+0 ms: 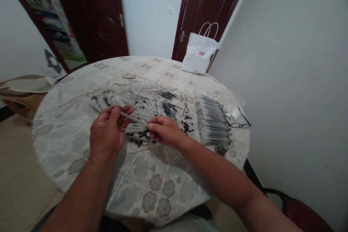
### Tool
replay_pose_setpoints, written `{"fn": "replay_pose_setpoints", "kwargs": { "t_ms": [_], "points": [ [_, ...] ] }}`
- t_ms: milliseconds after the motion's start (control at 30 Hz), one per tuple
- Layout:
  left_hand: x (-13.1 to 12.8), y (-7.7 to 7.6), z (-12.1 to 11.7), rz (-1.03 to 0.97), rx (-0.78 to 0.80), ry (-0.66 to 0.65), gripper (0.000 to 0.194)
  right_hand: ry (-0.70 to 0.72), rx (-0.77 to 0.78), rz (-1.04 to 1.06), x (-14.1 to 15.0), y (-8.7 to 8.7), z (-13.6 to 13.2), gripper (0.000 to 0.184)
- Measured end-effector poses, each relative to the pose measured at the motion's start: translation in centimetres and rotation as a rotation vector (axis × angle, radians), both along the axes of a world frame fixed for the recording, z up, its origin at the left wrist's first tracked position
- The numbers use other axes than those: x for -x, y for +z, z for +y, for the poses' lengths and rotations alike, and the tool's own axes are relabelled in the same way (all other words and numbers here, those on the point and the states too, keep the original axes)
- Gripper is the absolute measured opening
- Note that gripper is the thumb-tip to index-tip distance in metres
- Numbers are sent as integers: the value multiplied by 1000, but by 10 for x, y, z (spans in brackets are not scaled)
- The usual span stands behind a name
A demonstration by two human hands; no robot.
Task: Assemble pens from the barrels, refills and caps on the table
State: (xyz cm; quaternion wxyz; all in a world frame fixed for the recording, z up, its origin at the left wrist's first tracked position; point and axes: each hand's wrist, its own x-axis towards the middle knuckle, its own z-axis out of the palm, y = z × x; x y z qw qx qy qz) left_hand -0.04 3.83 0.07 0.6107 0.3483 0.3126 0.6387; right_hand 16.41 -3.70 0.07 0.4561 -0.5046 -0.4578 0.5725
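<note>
Both hands hold one clear pen barrel (pixel 133 118) above the round table (pixel 81 116). My left hand (pixel 108 132) pinches its left end between thumb and fingers. My right hand (pixel 165 130) is closed on its right end. Just behind the hands lies a loose heap of clear pen barrels (pixel 136 98). Thin black refills (pixel 170 107) lie to the right of the heap. Small black caps (pixel 187 125) are scattered beside my right hand.
A neat row of assembled pens (pixel 213 121) lies at the table's right, with black glasses (pixel 240 123) beyond it. A white paper bag (pixel 199 56) stands at the far edge by the wall. A dark red chair (pixel 299 212) is at lower right.
</note>
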Motion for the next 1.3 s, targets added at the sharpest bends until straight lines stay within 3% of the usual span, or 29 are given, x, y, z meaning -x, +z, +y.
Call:
{"fn": "replay_pose_setpoints", "kwargs": {
  "t_ms": [200,300,433,633,767,967,1300],
  "points": [
    [-6,7,-26,366,-104,-141,29,20,-474,-726,-12,32,-15,9],
    [-3,9,-34,564,-193,-167,30,77,-554,-1003,-31,51,-29,7],
    [6,10,-33,803,-304,-200,30,102,-529,-1236,-79,62,-61,11],
    [20,6,-33,1265,-719,-501,29,-64,-331,-1507,-174,45,-125,15],
    [22,-2,-38,1471,-860,-569,26,-143,-198,-1639,-211,28,-145,17],
    [19,-8,-40,1590,-865,-661,20,-120,-137,-1657,-215,11,-146,20],
    [16,-2,-45,1682,-834,-635,12,-128,-221,-1586,-219,1,-147,29]
  ]
}}
